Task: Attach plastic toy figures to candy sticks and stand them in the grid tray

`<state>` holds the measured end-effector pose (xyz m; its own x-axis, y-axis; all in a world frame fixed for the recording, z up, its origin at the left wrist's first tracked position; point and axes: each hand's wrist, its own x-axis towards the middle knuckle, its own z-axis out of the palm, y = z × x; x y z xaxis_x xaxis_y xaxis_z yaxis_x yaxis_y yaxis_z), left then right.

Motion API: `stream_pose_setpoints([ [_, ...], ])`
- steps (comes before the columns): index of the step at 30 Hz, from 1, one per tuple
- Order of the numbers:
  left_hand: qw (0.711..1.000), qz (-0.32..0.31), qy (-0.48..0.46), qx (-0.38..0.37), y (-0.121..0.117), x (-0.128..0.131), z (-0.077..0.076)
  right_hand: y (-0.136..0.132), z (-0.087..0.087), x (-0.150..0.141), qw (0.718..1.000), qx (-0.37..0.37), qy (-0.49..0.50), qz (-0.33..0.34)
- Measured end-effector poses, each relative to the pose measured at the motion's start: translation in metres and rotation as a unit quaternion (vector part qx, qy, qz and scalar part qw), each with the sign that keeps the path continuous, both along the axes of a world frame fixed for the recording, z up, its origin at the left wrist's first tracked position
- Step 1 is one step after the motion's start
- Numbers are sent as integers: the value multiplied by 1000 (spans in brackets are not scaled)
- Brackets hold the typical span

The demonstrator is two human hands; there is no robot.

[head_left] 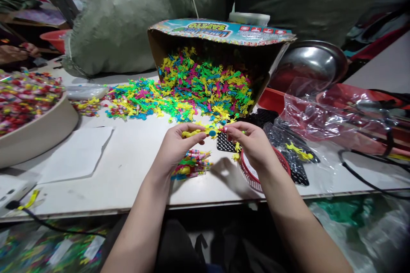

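Tabletop (134, 153); left hand (179, 143) partly hides yellow toy (189, 134); tub (64, 113) cut off.

Bright, cool light right across the middle, and the white worktop (134, 149) throws plenty of it back! It looks to be falling from above, with a soft grey shadow spread below and left of the right hand (248, 136). Hard glare on the steel bowl (315, 57), sharp glints along the clear plastic bag (307, 108)! Inside the cardboard box (179, 27) it dims; under the worktop, darker yet. Out left, a co-worker's hand (14, 54) is smeared, the lower corner's blurred too, and the round tub (64, 126) stretches edgewards.
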<state>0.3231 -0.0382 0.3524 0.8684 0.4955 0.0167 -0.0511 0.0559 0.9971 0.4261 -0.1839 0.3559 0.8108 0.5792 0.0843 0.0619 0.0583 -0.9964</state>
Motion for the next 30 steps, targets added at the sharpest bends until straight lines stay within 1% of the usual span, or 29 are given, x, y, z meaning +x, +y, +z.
stream_pose_setpoints([
  [6, 1000, 2, -5, 3, 1, 0, -1, 0, -3, 2, 1000, -4, 2, 3],
  [16, 1000, -7, 0, 28, -1, -1, 0, 0, -3, 3, 1000, -23, 11, 17],
  [23, 996, -11, 9, 90, -1, -4, 1, 1, -5, 4, 998, -32, 45, 20],
  [27, 991, -6, 0, 137, 0, -4, -1, 1, -4, 3, 998, -57, 24, 22],
  [30, 988, -4, -3, 152, 0, -3, -2, 2, -8, 3, 998, -55, 24, 29],
])
